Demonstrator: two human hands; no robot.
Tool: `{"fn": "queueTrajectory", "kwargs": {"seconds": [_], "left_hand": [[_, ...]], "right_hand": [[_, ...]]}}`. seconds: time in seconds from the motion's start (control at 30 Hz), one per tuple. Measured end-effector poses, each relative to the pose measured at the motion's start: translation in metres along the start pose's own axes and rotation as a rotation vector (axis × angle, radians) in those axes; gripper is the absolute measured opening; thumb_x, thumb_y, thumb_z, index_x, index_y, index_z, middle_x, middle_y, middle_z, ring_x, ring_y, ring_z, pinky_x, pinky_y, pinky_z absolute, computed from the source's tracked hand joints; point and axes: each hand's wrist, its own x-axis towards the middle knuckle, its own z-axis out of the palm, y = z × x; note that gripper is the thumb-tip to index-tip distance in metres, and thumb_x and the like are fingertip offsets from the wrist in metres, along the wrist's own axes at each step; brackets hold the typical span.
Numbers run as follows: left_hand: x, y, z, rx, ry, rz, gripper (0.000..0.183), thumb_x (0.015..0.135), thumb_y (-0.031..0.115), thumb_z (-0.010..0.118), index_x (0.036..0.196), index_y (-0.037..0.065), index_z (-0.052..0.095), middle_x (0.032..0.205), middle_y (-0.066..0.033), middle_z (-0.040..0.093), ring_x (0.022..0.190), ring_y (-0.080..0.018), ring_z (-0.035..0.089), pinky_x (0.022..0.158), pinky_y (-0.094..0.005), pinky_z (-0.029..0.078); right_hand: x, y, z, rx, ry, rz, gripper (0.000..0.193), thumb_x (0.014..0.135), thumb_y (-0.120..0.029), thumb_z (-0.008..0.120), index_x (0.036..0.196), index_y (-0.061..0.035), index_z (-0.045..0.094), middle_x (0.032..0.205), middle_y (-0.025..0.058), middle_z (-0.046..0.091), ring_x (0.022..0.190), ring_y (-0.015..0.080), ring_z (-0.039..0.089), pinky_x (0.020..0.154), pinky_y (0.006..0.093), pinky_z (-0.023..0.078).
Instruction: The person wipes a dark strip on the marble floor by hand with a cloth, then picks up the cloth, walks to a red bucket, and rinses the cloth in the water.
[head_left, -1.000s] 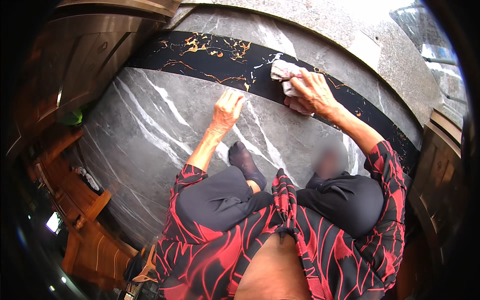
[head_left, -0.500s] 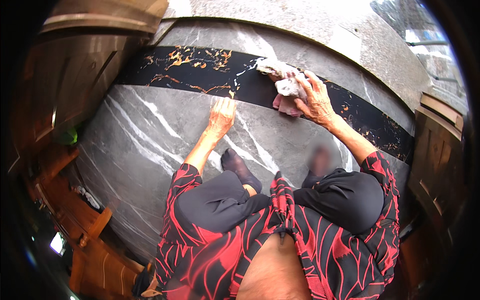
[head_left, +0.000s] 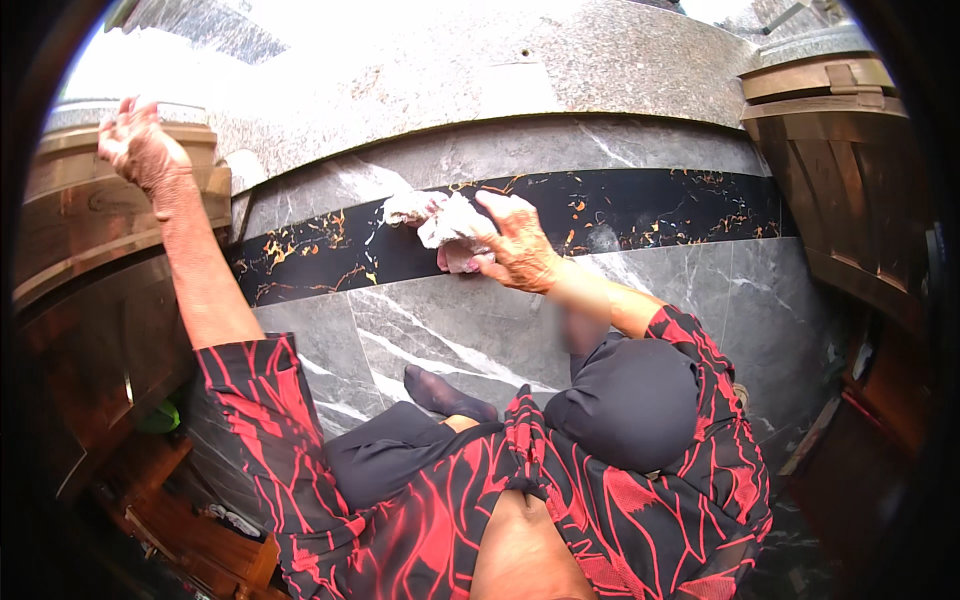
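Nearest is the person's red-and-black patterned shirt (head_left: 420,530), its sleeves running out to both forearms, with dark trousers (head_left: 625,405) over bent knees and a dark-socked left foot (head_left: 450,393) set on the grey, white-veined floor (head_left: 440,325). A blurred patch covers part of the right forearm and what lies beneath it. Low at the left stands brown wooden furniture (head_left: 185,510), with a bright green object (head_left: 160,415) near it, too indistinct to identify. Beyond the feet, a black band (head_left: 640,205) flecked with gold and white crosses the floor, and a crumpled whitish cloth (head_left: 445,222) with pinkish parts lies bunched on it, left of the right hand (head_left: 520,245). That hand is against the cloth's right side, back upward, the thumb and forefinger apart; whether the fingers clamp the fabric or only press it, I cannot tell. The left hand (head_left: 145,150) is well apart from the cloth, arm stretched forward and left, its fingers loosely bent and parted by the left wooden door (head_left: 120,205); contact there is unclear. Farther off are a speckled stone slab (head_left: 600,75), the right wooden door (head_left: 835,175) and glaring light.
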Motion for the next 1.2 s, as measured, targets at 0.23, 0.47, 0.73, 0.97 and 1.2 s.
{"fn": "queueTrajectory", "kwargs": {"seconds": [0.23,0.47,0.73,0.97,1.2], "left_hand": [[-0.172,-0.057,0.057,0.415,-0.578,-0.288,0.056,0.082,0.010,0.067,0.129,-0.003,0.038,0.126,-0.0188,0.049,0.119,-0.0252,0.049,0.097,-0.0359,0.044],[-0.295,-0.078,0.086,0.704,-0.720,-0.022,0.050,0.078,0.004,0.061,0.123,-0.005,0.043,0.115,-0.0260,0.052,0.108,-0.0397,0.051,0.097,-0.0436,0.040],[-0.312,-0.123,0.035,1.071,-0.570,0.100,0.060,0.086,0.017,0.057,0.135,-0.008,0.035,0.137,-0.0284,0.039,0.128,-0.0405,0.036,0.108,-0.0460,0.029],[-0.331,-0.134,0.031,1.302,-0.609,0.064,0.064,0.091,0.037,0.053,0.135,-0.006,0.038,0.142,-0.0294,0.032,0.134,-0.0410,0.029,0.110,-0.0508,0.023],[-0.358,-0.145,0.042,1.315,-0.782,-0.051,0.080,0.091,0.044,0.051,0.144,-0.006,0.017,0.150,-0.0315,0.009,0.141,-0.0452,0.008,0.109,-0.0622,0.013]], "right_hand": [[0.016,0.031,0.063,-0.182,-0.233,-0.263,0.050,0.070,-0.043,0.068,0.108,-0.0115,0.059,0.136,0.0166,0.035,0.120,0.0378,0.037,0.091,0.0651,0.034],[-0.007,0.077,0.051,-0.079,0.099,-0.157,0.016,0.077,-0.029,0.065,0.082,-0.0139,0.059,0.101,0.0061,0.055,0.084,0.0260,0.058,0.072,0.0436,0.044],[-0.046,0.136,-0.082,-0.017,0.168,0.295,0.022,0.072,-0.012,0.069,0.093,-0.0087,0.068,0.107,0.0137,0.060,0.101,0.0306,0.056,0.090,0.0397,0.046],[-0.062,0.237,-0.202,-0.252,0.530,0.615,0.029,0.085,-0.016,0.065,0.110,-0.0038,0.061,0.113,0.0139,0.058,0.105,0.0289,0.057,0.093,0.0371,0.044],[-0.050,0.313,-0.157,-0.875,0.458,0.790,0.057,0.074,-0.043,0.070,0.118,-0.0100,0.054,0.117,0.0172,0.049,0.109,0.0396,0.047,0.089,0.0520,0.040]]}}
